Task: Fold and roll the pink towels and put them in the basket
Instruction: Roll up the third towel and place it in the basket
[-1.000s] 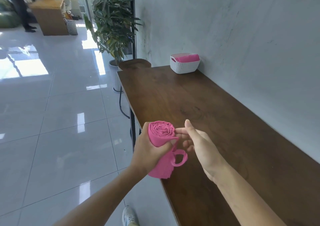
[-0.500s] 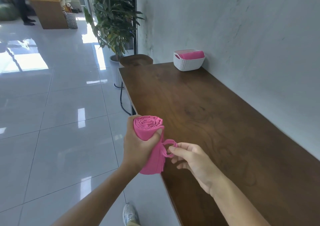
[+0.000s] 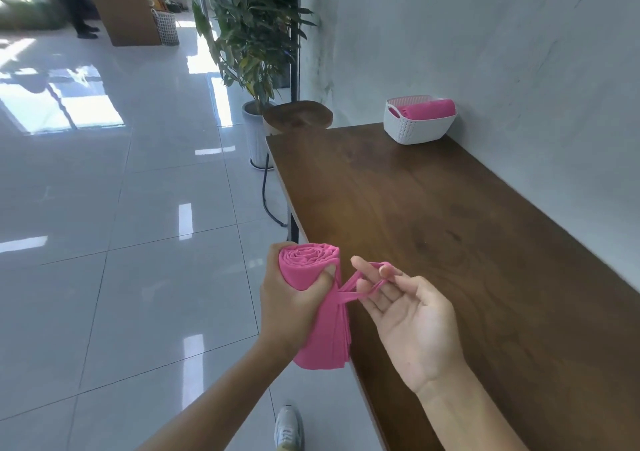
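Right hand turned palm-up, hooking loop; left hand grips towel.

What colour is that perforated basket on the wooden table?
The perforated plastic basket is white; head view.
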The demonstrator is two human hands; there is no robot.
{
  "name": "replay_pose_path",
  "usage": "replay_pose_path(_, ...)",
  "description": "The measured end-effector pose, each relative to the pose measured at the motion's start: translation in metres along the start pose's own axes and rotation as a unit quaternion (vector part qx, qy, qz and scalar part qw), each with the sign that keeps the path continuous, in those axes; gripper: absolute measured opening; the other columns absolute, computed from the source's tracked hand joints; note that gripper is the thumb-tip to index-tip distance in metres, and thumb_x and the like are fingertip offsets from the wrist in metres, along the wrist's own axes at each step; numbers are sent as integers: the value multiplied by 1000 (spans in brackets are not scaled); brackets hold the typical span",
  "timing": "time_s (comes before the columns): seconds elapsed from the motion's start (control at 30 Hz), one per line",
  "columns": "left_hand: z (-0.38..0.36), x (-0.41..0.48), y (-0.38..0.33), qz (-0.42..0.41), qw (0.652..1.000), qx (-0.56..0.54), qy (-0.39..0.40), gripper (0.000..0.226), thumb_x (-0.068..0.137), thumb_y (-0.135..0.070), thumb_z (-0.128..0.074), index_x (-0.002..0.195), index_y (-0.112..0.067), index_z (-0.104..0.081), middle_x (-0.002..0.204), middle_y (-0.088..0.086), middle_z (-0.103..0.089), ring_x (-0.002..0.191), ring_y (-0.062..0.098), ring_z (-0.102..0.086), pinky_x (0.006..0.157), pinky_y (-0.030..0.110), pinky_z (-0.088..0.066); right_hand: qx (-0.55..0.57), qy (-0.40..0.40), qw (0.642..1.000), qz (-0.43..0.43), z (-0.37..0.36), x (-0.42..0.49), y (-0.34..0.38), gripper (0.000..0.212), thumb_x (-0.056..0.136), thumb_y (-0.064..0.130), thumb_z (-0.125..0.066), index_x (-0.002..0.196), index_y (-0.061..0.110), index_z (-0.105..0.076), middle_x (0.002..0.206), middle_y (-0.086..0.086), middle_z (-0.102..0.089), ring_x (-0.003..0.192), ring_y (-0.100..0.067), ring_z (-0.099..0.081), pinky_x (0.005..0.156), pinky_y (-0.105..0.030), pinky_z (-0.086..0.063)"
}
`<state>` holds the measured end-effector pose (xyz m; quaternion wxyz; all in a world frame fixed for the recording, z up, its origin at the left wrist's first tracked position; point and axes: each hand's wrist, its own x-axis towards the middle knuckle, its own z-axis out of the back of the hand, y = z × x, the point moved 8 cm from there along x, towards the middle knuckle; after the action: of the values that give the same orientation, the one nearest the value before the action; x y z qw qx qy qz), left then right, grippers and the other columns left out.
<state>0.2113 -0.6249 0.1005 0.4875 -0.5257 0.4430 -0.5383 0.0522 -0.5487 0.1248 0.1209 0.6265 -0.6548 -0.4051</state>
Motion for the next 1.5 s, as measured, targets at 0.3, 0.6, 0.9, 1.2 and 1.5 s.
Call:
replay_pose_path(0.3, 9, 84, -3, 15, 999, -1, 31, 47, 73, -42, -83, 109, -33, -54, 98, -13, -68, 88, 14, -71, 69, 28, -60, -25, -2, 998, 49, -44, 90, -7, 30, 92, 6, -61, 120, 4, -71, 117, -14, -73, 86, -16, -72, 75, -25, -60)
replay_pose_path(0.6, 11, 162, 0, 19, 988, 24, 153, 59, 66, -45, -84, 114, -28, -54, 105, -8, -70, 97, 15, -71, 80, 31, -58, -237, 41, 962, 129, -89, 150, -6, 63, 77, 8, -83, 135, 12, -58, 124, 1, -72, 119, -13, -66, 96, -26, -54)
replay_pose_path(0.9, 34, 211, 0, -25, 946, 83, 314, 66, 84, -12, -76, 138, -29, -43, 126, -9, -61, 121, 23, -61, 100, 37, -52, -429, 89, 887, 144, -147, 195, -11, 77, 68, 36, -89, 134, 34, -47, 123, 18, -65, 117, -1, -61, 91, -22, -55)
replay_pose_path(1.2, 63, 297, 6, -83, 927, 112, 348, 65, 75, -23, -89, 131, -39, -59, 123, -12, -64, 118, 15, -60, 100, 39, -54, -569, 37, 802, 179, -210, 245, -21, 84, 68, 59, -81, 135, 37, -36, 130, 20, -49, 118, -2, -54, 88, -17, -55)
replay_pose_path(1.5, 101, 364, 16, -110, 885, 96, 441, 72, 77, -21, -84, 137, -41, -48, 127, -21, -58, 120, 6, -57, 95, 19, -50, -593, -92, 769, 220, -260, 279, -42, 66, 74, 74, -64, 125, 39, -42, 124, 21, -49, 112, 2, -53, 86, -24, -54)
